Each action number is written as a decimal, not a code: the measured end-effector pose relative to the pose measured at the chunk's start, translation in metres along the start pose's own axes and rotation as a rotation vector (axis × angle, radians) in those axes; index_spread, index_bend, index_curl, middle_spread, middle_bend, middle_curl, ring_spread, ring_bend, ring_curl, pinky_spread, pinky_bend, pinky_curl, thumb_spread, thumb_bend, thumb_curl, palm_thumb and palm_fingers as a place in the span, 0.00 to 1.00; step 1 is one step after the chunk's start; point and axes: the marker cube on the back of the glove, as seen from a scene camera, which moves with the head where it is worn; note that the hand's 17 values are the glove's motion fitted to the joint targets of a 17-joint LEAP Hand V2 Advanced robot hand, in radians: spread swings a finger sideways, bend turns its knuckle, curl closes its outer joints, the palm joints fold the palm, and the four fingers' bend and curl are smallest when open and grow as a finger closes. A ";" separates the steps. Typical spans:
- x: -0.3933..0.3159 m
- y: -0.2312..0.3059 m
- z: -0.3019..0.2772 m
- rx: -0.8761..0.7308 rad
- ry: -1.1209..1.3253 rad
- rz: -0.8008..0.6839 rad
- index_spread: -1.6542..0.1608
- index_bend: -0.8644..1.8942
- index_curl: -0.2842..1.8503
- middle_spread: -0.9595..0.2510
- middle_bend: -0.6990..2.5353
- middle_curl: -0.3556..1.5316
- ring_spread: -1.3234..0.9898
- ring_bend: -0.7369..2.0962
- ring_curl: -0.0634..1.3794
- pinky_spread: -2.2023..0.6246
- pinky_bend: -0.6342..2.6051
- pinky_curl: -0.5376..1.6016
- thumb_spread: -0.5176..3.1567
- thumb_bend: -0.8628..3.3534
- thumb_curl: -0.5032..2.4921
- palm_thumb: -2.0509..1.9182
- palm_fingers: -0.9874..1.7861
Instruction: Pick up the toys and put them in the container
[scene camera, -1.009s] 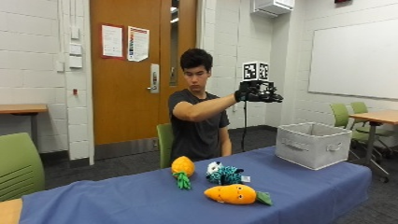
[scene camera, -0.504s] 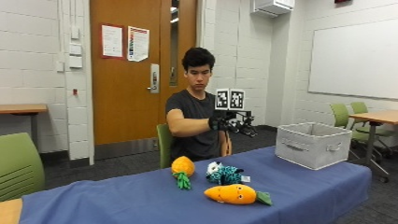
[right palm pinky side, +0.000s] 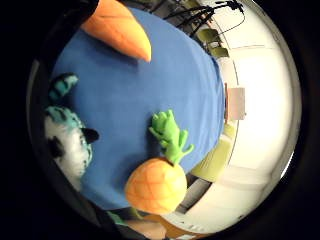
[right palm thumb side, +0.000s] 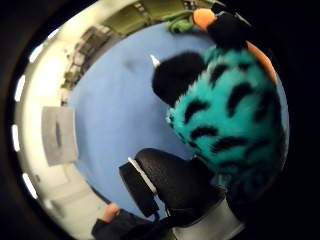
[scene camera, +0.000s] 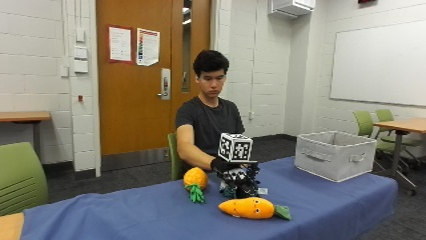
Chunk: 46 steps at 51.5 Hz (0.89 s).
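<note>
Gloved right hand (scene camera: 234, 176) sits low over the teal striped plush (right palm thumb side: 227, 105) on the tabletop (scene camera: 133, 215), likely to grab it. Fingers' state: cannot tell. Pineapple (scene camera: 195, 179) and carrot (scene camera: 247, 207) lie beside it; container (scene camera: 335, 155) stands well apart.

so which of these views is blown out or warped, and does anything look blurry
Little finger side palm view: strong fisheye bend, the room beyond the blue table washed out white, pineapple toy soft. Thumb side palm view: same warp, teal striped toy fills much of it, blurred. Outside view: evenly lit, undistorted, no glare.

Classroom: whiteboard (scene camera: 379, 62), cinderblock walls (scene camera: 33, 75), green chairs (scene camera: 365, 125).
</note>
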 end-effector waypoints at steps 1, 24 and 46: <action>0.001 -0.001 0.002 0.001 -0.007 0.001 0.75 0.37 0.29 0.66 0.31 0.39 0.41 0.33 0.22 0.73 0.34 0.41 0.42 0.18 0.20 0.48 0.39; -0.002 0.000 0.025 -0.064 -0.191 0.056 0.74 0.47 0.34 0.67 0.28 0.38 0.41 0.32 0.21 0.72 0.35 0.42 0.44 0.21 0.23 0.53 0.44; -0.010 0.016 -0.008 0.075 -0.155 -0.058 0.73 0.49 0.44 0.56 0.31 0.40 0.35 0.47 0.28 0.64 0.42 0.44 0.48 0.26 0.30 0.67 0.71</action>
